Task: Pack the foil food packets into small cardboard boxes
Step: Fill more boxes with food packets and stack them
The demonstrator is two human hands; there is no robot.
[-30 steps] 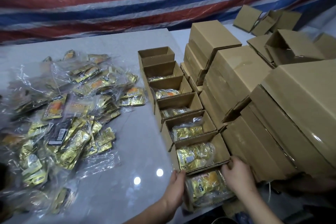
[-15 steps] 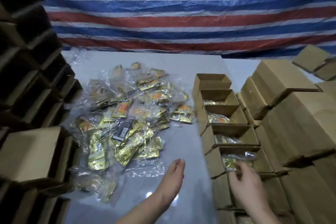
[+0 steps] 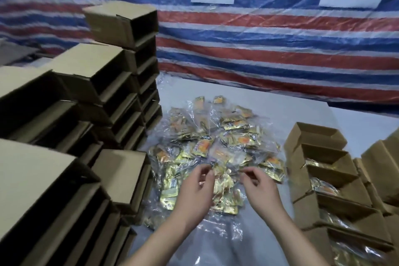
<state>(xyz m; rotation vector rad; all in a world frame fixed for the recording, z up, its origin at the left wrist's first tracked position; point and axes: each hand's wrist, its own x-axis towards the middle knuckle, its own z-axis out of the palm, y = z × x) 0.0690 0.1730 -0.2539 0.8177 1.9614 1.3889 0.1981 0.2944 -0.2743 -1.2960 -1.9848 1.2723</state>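
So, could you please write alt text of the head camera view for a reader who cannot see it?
A person's left hand and right hand reach into a pile of foil packets in clear wrap on a table. An open row of boxes, some holding packets, stands at right; stacked empty boxes stand at left, before a striped tarp.

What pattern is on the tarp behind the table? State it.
Red, white and blue horizontal stripes on the tarp, plain in the head view.

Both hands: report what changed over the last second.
The left hand and right hand left the row of open brown cardboard boxes and moved left to the heap of gold foil food packets, fingers pinching at its plastic wrap. Boxes and heap stayed put.
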